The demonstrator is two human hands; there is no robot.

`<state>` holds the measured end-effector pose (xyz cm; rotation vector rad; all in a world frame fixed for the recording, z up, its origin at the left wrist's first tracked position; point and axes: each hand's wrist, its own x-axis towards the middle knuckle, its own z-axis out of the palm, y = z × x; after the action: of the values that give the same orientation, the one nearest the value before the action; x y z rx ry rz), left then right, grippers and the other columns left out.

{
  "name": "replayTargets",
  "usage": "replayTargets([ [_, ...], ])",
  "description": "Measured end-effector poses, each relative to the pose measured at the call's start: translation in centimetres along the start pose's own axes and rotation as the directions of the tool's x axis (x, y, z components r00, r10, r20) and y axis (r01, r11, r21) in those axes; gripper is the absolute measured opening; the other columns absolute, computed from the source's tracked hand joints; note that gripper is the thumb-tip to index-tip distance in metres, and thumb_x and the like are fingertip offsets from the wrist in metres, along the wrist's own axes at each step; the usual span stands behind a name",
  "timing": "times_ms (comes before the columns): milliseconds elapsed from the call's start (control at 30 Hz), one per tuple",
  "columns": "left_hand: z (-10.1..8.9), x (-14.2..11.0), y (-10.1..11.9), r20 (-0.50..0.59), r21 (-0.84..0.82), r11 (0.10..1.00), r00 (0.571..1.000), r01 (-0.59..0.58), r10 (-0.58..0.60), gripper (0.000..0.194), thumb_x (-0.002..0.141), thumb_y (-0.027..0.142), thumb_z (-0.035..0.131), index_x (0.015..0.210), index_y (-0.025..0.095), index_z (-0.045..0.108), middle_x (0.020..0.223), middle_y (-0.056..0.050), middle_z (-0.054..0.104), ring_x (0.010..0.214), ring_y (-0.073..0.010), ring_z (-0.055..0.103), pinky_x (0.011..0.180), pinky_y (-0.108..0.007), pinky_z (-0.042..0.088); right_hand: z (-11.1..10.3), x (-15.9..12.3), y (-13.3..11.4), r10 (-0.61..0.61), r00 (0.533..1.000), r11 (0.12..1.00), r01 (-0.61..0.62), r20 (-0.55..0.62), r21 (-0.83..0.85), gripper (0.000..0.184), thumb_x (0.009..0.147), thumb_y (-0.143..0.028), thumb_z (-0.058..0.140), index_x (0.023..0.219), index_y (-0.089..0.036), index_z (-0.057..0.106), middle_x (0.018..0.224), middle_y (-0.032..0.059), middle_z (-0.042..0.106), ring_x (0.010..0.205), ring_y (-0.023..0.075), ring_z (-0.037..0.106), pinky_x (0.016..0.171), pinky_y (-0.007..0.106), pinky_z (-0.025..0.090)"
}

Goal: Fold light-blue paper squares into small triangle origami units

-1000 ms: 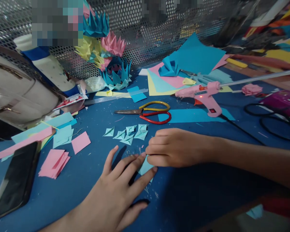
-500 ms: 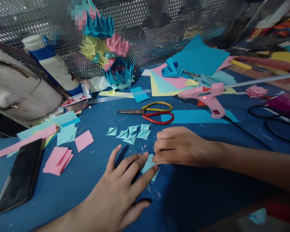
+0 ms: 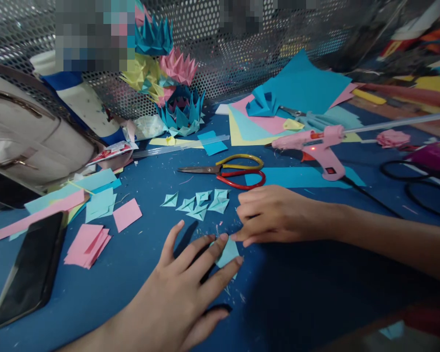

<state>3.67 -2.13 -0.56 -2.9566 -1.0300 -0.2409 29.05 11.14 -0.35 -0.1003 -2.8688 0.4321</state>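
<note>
A light blue paper square [image 3: 228,253] lies on the blue table between my hands. My left hand [image 3: 194,283] is spread palm-down over its left side, fingertips resting on the paper and its edges. From the right, my right hand [image 3: 275,215] reaches in with curled fingers, and its forefinger tip and thumb meet the paper's upper corner. Part of the paper is hidden under my left fingers. Just beyond sit several small folded light blue paper pieces [image 3: 199,210]. Scissors [image 3: 220,169] with one yellow and one red handle lie behind those.
A pink glue gun [image 3: 324,149] with its light on stands at right, its cord trailing. Pink paper squares [image 3: 86,246] and a phone [image 3: 31,266] lie at left. Folded paper flowers [image 3: 181,112], a bottle [image 3: 84,98] and a bag [image 3: 25,127] stand at the back, before perforated metal.
My right hand has shifted slightly up along the paper's edge, its forefinger now more extended. The paper square has turned a little. My left hand stays almost where it was.
</note>
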Motion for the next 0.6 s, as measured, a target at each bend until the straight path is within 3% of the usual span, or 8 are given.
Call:
replayTargets([
  [233, -0.5, 0.3, 0.1, -0.006, 0.004, 0.999, 0.999, -0.035, 0.035, 0.047, 0.102, 0.039, 0.043, 0.145, 0.021, 0.046, 0.141, -0.007, 0.056, 0.129, -0.0252, 0.049, 0.12, -0.052, -0.013, 0.5, -0.1, 0.7, 0.039, 0.998, 0.971, -0.027, -0.042, 0.239, 0.028, 0.101, -0.037, 0.052, 0.105, -0.021, 0.074, 0.078, 0.0026, 0.059, 0.078, 0.0142, 0.051, 0.069, 0.026, 0.037],
  [400, -0.4, 0.1, 0.1, -0.008, -0.048, 0.998, 0.999, -0.034, 0.034, 0.044, 0.101, 0.035, 0.045, 0.141, 0.02, 0.049, 0.134, -0.01, 0.058, 0.13, -0.0273, 0.048, 0.121, -0.057, 0.003, 0.6, 0.5, 0.5, 0.156, 0.987, 0.937, -0.137, -0.033, 0.322, 0.024, 0.1, -0.031, 0.054, 0.111, -0.02, 0.072, 0.096, 0.0059, 0.067, 0.091, 0.0154, 0.058, 0.08, 0.027, 0.043],
  [500, 0.2, 0.2, 0.0, -0.094, 0.003, 0.999, 0.994, -0.051, 0.051, 0.036, 0.099, 0.028, 0.048, 0.134, 0.019, 0.055, 0.133, -0.011, 0.059, 0.127, -0.0273, 0.052, 0.119, -0.059, 0.015, 0.7, 1.0, 0.1, 0.192, 0.981, 0.932, -0.171, -0.034, 0.32, 0.023, 0.1, -0.032, 0.054, 0.106, -0.018, 0.071, 0.095, 0.006, 0.067, 0.091, 0.0161, 0.059, 0.081, 0.028, 0.044],
  [600, 0.7, 0.6, -0.3, -0.24, 0.078, 0.994, 0.966, -0.08, 0.097, 0.022, 0.101, 0.017, 0.048, 0.115, 0.015, 0.064, 0.118, -0.008, 0.069, 0.116, -0.0213, 0.06, 0.12, -0.051, 0.022, 0.8, 1.3, -0.2, 0.205, 0.978, 0.935, -0.187, -0.029, 0.303, 0.022, 0.096, -0.036, 0.059, 0.101, -0.017, 0.069, 0.086, 0.0039, 0.064, 0.084, 0.0158, 0.059, 0.076, 0.027, 0.044],
])
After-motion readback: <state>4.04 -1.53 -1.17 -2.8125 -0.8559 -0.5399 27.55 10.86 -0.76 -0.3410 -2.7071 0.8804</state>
